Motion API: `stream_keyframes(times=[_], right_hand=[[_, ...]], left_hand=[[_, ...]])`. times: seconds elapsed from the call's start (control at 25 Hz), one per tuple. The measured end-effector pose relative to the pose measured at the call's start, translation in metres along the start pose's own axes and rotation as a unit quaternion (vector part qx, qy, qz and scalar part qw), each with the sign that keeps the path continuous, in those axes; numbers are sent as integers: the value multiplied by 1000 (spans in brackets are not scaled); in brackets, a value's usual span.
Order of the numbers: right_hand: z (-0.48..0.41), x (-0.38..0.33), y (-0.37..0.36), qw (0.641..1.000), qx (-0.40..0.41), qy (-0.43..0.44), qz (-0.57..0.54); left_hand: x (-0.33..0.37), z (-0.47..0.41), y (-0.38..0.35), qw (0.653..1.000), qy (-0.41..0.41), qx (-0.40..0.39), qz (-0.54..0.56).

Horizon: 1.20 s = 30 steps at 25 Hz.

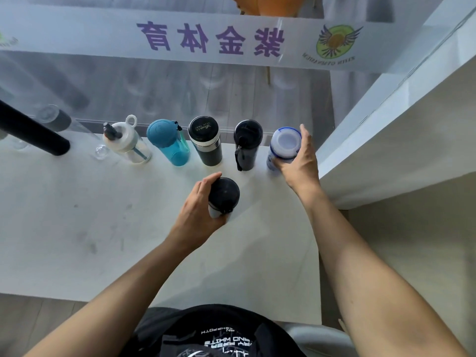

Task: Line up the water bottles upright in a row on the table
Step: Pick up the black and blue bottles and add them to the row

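Several bottles stand upright in a row along the far edge of the white table: a clear bottle with a white lid, a teal bottle, a black and steel flask, a black bottle with a strap and, at the right end, a white bottle with blue print. My right hand is wrapped around that white bottle. Nearer to me, my left hand grips a black-lidded bottle, held upright in front of the row.
A glass panel with purple lettering rises just behind the row. A black pole slants in from the left, with clear glasses near its end. A white wall ledge borders the table's right side.
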State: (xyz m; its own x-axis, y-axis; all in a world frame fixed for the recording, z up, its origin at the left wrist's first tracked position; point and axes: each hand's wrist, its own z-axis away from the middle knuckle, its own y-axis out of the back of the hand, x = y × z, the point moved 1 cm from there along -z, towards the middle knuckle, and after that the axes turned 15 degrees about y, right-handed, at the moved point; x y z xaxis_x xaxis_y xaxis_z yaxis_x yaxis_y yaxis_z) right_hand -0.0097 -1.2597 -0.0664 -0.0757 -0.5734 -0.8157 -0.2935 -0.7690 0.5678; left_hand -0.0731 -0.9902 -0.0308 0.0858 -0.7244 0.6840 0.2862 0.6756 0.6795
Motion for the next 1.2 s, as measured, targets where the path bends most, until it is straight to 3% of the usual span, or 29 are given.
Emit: stream_keyframes(times=[0.2,0.4,0.64,0.72,0.8,0.92,1.08,1.2], right_hand=[[52,-3,13,992,106,20,60],[137,-2,0,993,-109,-34,-41],[129,28,9,996,4,-21,-81],[114,42,18,992,58,-58,-97],[95,52,27,983,101,-100,-114],[68,61,34,982,106,-120,-103],[36,64,32,983,88,-125,-98],[21,66,31,985,77,-126,-92]], left_hand=[[16,-9,-11,1000,-18,-20,0],[48,-18,-37,997,-43,-65,4],[101,-28,-66,981,-122,-145,-33],[114,-40,-61,973,-197,-89,-79],[121,-60,-50,961,-245,25,-128],[121,-100,-32,945,-204,111,-231],[106,-143,-28,942,-115,31,-314],[102,-154,-28,946,-107,12,-306]])
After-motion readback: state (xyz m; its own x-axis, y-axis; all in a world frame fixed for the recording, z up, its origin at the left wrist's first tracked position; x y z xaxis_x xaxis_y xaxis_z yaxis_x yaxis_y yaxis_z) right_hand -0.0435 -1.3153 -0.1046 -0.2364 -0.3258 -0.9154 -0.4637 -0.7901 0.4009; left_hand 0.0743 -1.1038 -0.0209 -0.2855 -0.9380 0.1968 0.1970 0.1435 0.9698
